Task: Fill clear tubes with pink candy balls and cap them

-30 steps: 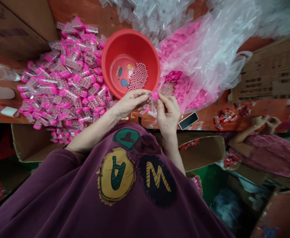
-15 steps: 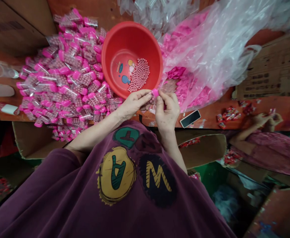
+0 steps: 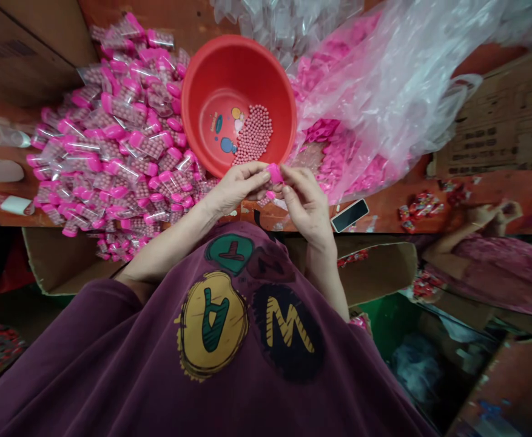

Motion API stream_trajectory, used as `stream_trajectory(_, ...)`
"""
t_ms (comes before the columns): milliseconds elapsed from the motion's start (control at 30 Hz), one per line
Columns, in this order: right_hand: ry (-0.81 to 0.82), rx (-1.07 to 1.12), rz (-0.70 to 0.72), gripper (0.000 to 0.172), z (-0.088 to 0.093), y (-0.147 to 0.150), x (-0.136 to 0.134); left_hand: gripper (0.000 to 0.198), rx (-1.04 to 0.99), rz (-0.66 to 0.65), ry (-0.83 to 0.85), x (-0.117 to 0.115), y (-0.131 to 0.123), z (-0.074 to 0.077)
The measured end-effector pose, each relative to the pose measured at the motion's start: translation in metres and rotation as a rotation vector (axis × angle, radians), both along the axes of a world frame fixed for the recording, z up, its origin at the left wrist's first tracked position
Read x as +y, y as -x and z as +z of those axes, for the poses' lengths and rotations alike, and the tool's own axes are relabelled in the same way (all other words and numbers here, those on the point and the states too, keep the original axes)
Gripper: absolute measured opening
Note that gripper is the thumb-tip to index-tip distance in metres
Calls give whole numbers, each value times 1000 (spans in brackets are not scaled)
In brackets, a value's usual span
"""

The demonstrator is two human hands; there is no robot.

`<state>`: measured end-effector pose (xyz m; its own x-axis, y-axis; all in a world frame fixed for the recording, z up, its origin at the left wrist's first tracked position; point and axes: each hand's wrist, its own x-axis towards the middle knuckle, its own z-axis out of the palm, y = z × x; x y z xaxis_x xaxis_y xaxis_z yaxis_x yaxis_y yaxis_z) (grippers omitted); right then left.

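My left hand [image 3: 237,187] is closed in a pinch on a small container with a bright pink cap [image 3: 275,173], just in front of the red bowl. Its body is mostly hidden by the fingers. From the right, my right hand [image 3: 309,203] has its thumb and bent forefinger at the cap's edge. A smaller pink piece [image 3: 270,195] shows below the cap. Pink beads [image 3: 254,135] lie in the red bowl [image 3: 188,109]. Left of it is a heap of clear, bead-filled containers with pink caps [image 3: 124,145].
Loose pink caps [image 3: 370,173] spill from a clear plastic bag [image 3: 393,97] on the right. Clear empty containers [image 3: 293,24] lie behind the bowl. A phone [image 3: 350,215] rests by the table edge. Open cartons [image 3: 379,273] stand below. Another person's hands [image 3: 495,215] work at far right.
The pink cap has shifted slightly left and turned, showing more of its face. My right fingers have loosened a little around it. The view has shifted slightly.
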<state>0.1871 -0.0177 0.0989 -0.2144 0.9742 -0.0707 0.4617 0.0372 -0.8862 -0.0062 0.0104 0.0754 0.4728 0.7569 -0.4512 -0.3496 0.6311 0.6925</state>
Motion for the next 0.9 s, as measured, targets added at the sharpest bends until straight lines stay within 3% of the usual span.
stream_trajectory(100,70,89,-222,58,-20,5,1,43,25,-12,-33,0,2,-3)
stream_trajectory(200,91,83,-309,51,-27,13,1,44,53,-26,-64,0,2,-4)
stream_trajectory(300,53,-112,-176,43,-17,17,-2,44,75,10,-74,0,0,-5)
stream_trajectory(467,-40,-575,40,67,-8,23,-4,39,92,42,7,-5,-7,-2)
stream_trajectory(567,-37,-750,65,55,-12,30,-1,30,136,97,85,-9,-14,4)
stream_trajectory(767,8,-657,11,48,-21,30,-6,23,207,137,146,-15,-27,8)
stream_trajectory(900,211,-643,44,50,-44,23,-32,21,262,49,285,-36,-33,-18)
